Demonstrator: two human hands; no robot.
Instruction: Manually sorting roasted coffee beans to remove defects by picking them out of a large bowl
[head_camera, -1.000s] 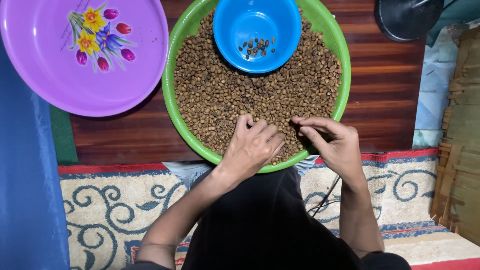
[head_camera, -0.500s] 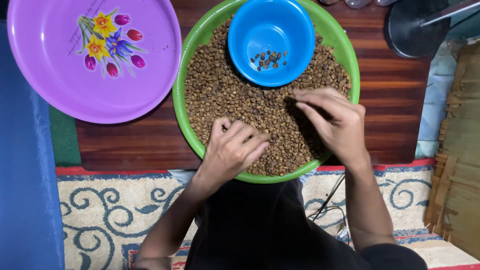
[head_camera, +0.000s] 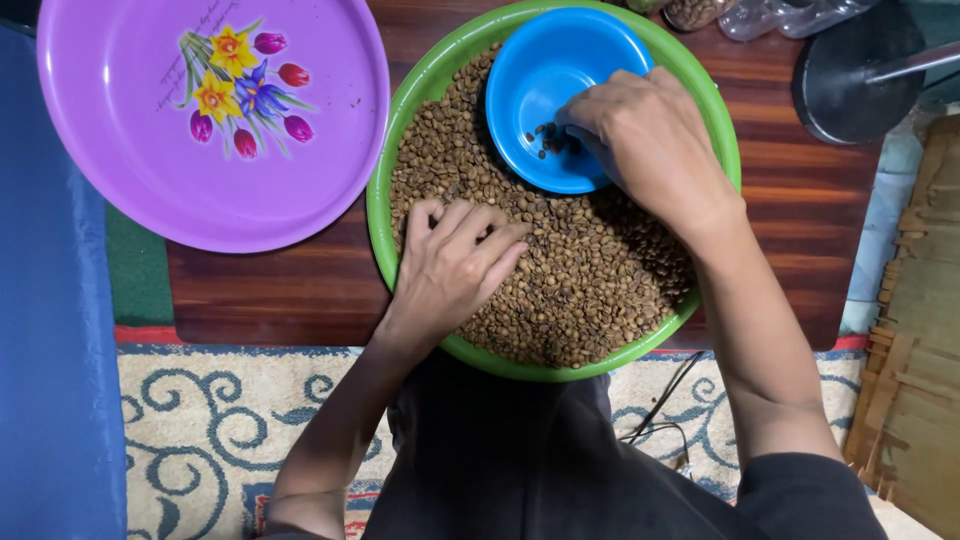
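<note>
A green basin (head_camera: 385, 240) full of brown coffee beans (head_camera: 590, 280) sits on a dark wooden table. Inside it, at the far side, rests a small blue bowl (head_camera: 530, 80) with a few dark beans. My right hand (head_camera: 645, 135) reaches over the blue bowl, fingertips pinched together just above the dark beans; whether a bean is between them is hidden. My left hand (head_camera: 450, 265) lies flat on the beans at the basin's near left, fingers spread and touching them.
A purple plastic tray (head_camera: 140, 160) with a flower print lies at the left on the table. A black round lamp base (head_camera: 850, 70) stands at the far right. A patterned rug (head_camera: 200, 420) and a cable (head_camera: 655, 410) are below the table edge.
My right hand has moved from the beans at the basin's near right up and over into the blue bowl. My left hand has slid a little to the left on the beans.
</note>
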